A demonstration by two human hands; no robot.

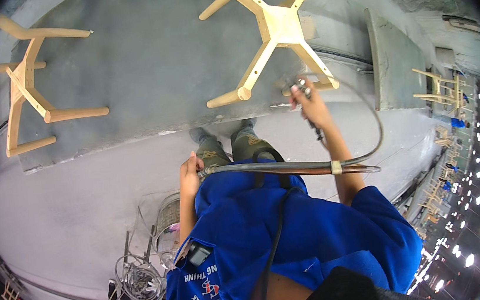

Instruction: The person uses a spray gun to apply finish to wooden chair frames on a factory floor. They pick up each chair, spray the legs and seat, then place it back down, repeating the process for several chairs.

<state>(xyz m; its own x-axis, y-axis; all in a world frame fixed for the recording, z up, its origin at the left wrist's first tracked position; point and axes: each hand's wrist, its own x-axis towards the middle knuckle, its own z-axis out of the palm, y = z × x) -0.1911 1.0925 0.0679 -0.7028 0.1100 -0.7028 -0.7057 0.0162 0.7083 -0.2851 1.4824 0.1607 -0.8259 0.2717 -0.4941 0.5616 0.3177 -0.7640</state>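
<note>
My right hand (312,109) is closed around a dark metal spray gun (304,86), held close to the foot of a pale wooden chair frame (282,26). A thin grey hose (379,134) loops out from the gun and bends back to a long grey tube (271,166). At my waist, my left hand (190,170) grips the near end of that tube, which lies across my body. A copper-coloured rod (313,170) runs along its underside, bound to it by a pale band. The left fingers are partly hidden behind the hand.
A second wooden frame (22,80) stands at the left on the grey board (147,65). Behind my left side are coiled wires (142,279) and a wicker basket (168,217). More chair frames (443,91) line the far right, and another grey board (393,61) stands nearby.
</note>
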